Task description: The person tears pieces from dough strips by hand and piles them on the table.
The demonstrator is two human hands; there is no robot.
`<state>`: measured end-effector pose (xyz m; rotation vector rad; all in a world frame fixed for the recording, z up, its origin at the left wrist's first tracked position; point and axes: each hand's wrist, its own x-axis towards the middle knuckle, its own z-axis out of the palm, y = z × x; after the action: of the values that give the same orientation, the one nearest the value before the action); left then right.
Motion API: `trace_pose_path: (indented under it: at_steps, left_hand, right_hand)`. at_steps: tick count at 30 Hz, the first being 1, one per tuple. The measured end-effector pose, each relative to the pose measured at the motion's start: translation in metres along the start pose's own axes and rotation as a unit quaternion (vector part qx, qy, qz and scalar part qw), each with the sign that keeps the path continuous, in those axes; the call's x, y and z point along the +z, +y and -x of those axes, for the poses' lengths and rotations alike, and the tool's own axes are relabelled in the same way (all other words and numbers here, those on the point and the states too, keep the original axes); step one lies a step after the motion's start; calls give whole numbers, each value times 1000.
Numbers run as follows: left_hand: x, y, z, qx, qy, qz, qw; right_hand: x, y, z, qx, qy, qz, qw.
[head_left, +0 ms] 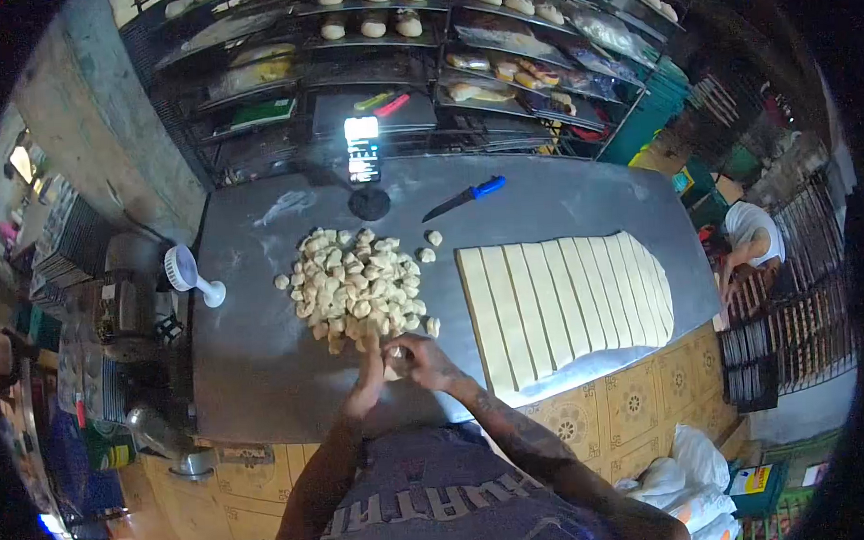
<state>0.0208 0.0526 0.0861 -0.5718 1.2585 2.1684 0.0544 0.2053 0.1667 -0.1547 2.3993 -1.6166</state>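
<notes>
A heap of small pale dough pieces (pixel 356 282) lies on the dark worktable, just beyond my hands. My left hand (pixel 364 377) is at the heap's near edge, its fingers pointing forward and pressed together against a piece of dough (pixel 392 371). From the other side my right hand (pixel 424 363) closes on that same piece, fingers bent. The dough is partly hidden by the fingers. To the right rests a flat sheet of dough (pixel 567 308), cut into long strips. A knife (pixel 463 198) with a blue handle lies beyond the heap.
A lit phone (pixel 362 149) stands upright at the back of the worktable (pixel 265 390). A small white fan (pixel 194 275) is at the left edge. Behind are racks of trays with bread (pixel 374 29). Another person (pixel 752 235) bends by racks at right. White sacks (pixel 687 480) sit on the floor.
</notes>
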Motion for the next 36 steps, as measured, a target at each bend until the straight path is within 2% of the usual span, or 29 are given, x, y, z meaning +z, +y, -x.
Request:
trace_pose_path:
  at_steps: [2,3,5,6,7,8,9,10,11,13,14,15,17,18,19,21,22,23,24,25,26,27,28,29,30,31,34,36]
  left_hand:
    - [25,6,32,-70,27,-187,979]
    - [16,-9,16,-70,30,-188,979]
    - [-22,-57,-39,-144,-96,-395,902]
    - [-37,-80,-61,-178,-157,-487,841]
    - [-29,-85,-55,-180,-153,-484,842]
    - [-15,-87,-42,-97,-115,-280,948]
    - [-1,-89,-29,-6,-71,-60,996]
    - [2,-92,-23,85,-22,160,983]
    - [4,-91,-20,84,-20,158,984]
    - [1,-96,-23,157,14,-119,980]
    - [1,-95,-29,193,30,-252,948]
    - [0,-92,-34,225,45,-383,895]
    - [-6,-84,-43,276,69,-619,732]
    - [-10,-78,-44,293,77,-719,625]
    - [-10,-67,-38,297,73,-720,624]
    - [1,-34,-14,214,-90,-673,702]
    - [-4,-27,-13,168,-171,-642,728]
    - [-13,-19,-9,165,-174,-646,725]
    - [-25,-13,-16,165,-124,-597,775]
    - [-31,-7,-30,170,-72,-538,823]
    - [-37,-10,-33,166,-22,-474,865]
    - [-35,-8,-27,162,-26,-473,866]
    - [-28,-3,-25,186,-36,-361,913]
    - [-16,7,-17,208,-43,-242,947]
    - [-8,14,-7,224,-47,-120,966]
    - [-1,19,6,221,-44,-119,967]
    - [23,30,36,-30,11,-116,993]
    - [6,-16,7,-7,-8,-164,986]
  right_hand:
    - [-4,5,1,-7,27,-12,1000]
    - [-7,0,5,42,30,21,998]
    - [-11,-5,14,144,33,86,985]
    - [-12,4,14,143,29,85,986]
    - [-9,20,13,120,18,142,982]
    - [-5,36,11,96,8,198,975]
    - [-2,52,7,70,-1,253,965]
    - [2,62,4,71,-4,250,966]
    - [8,70,-1,13,51,161,986]
    - [13,71,-3,-102,157,-18,982]
    - [10,71,-7,-106,156,-15,982]
    - [0,57,-13,-70,133,29,988]
    - [-9,36,-22,7,93,112,989]
    - [13,93,-30,8,100,112,989]
    - [17,149,-55,-27,138,154,978]
    - [39,254,-101,-102,206,243,942]
    - [32,246,-111,-103,210,244,941]
    - [29,238,-121,-70,213,8,975]
    - [23,227,-131,-37,204,-228,951]
    - [13,164,-129,-42,203,-226,952]
    - [-1,111,-82,-106,232,-77,964]
    - [-11,48,-36,-165,256,73,950]
    - [-25,-28,-31,-225,270,225,909]
    - [-23,-22,-29,-227,268,230,907]
    - [-9,-8,-20,-144,118,136,973]
    - [2,2,-9,-51,-38,33,997]
    - [4,9,5,-3,-1,7,1000]
    - [2,10,12,17,17,-7,1000]
